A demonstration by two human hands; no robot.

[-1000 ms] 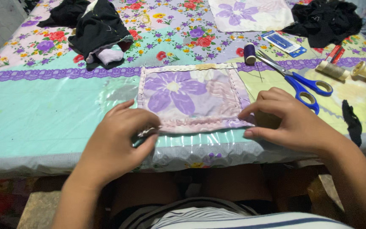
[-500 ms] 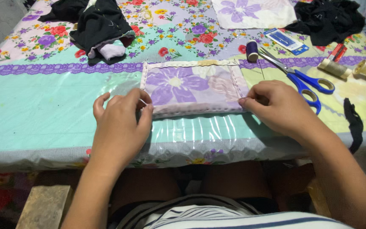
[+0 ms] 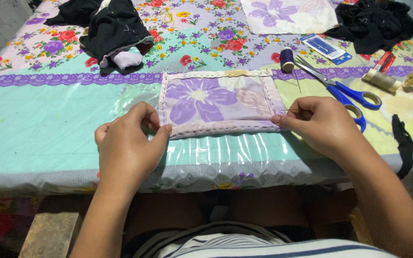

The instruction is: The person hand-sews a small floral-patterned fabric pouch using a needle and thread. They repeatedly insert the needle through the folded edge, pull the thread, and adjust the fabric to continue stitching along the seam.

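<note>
Pinching cloth [image 3: 218, 102] corners: left hand [image 3: 127, 148] near edge, right hand [image 3: 323, 122] also holding needle (barely visible). Risk: prick, cloth slipping; scissors [image 3: 342, 88] just beyond.

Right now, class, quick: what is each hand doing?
Left hand: closed, pinching the lower left corner of the flowered cloth.
Right hand: closed, fingertips pinched at the cloth's lower right corner; whether it holds a needle cannot be told.
</note>
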